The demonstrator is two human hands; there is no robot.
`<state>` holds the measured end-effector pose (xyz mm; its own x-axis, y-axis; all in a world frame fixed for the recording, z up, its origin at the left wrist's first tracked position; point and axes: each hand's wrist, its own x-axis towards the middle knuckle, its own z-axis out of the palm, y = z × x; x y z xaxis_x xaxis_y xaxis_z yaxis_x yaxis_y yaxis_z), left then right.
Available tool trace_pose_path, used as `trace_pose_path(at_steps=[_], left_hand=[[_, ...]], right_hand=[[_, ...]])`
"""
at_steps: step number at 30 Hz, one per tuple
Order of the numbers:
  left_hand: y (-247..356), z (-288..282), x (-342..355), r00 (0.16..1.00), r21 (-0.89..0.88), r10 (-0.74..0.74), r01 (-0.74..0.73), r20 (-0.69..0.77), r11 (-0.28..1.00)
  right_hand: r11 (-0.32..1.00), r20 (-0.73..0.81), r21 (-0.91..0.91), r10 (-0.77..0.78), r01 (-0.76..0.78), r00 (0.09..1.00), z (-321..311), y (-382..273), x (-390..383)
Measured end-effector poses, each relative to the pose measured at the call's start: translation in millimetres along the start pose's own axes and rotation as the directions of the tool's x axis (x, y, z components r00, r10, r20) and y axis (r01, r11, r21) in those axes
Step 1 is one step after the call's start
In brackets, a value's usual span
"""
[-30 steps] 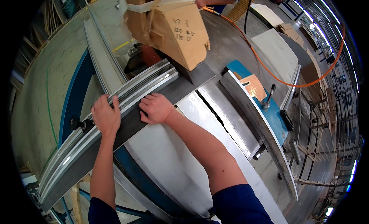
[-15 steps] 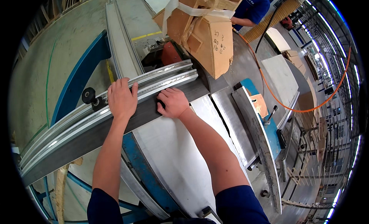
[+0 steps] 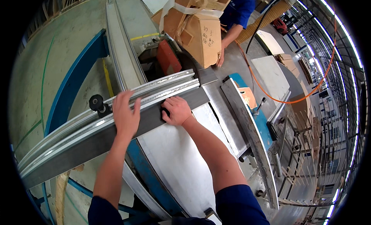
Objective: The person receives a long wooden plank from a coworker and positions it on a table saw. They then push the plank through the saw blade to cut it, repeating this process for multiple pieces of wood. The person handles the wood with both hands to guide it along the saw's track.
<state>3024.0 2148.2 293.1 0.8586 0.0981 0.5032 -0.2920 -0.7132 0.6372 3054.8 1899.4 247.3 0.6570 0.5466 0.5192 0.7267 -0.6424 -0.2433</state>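
At center, a person's left hand [image 3: 126, 116] lies spread open, blurred, over silver rails [image 3: 179, 88] running to the frame's lower left; the right hand [image 3: 178, 110] curls at the grey bar [image 3: 87, 150] alongside, its hold hidden. Rails and bar already lie lined up; what remains cannot be told.

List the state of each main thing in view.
Metal rails: side by side, alongside the dark beam
Left hand: open, fingers extended over the rails
Right hand: fingers curled, at the dark beam
Brown box: taped, tilted
Orange hose: hanging in a curve
Black-handled lever: sticking up, leaning
Co-worker's hand: lowered beside the brown box
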Motion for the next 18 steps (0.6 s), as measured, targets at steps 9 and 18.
trace_pose_path(at_steps=[9, 18], left_hand=[[-98, -180, -256, 0.367, -0.795, -0.926, 0.587, 0.095, 0.151], [-204, -214, -243, 0.148, -0.965, -0.977, 0.235, 0.151, -0.113]], right_hand=[[1.0, 0.018, -0.001, 0.009, -0.009, 1.0, -16, -20, -41], [0.998, 0.02, 0.059, -0.025, 0.023, 1.0, -9, -64, -42]])
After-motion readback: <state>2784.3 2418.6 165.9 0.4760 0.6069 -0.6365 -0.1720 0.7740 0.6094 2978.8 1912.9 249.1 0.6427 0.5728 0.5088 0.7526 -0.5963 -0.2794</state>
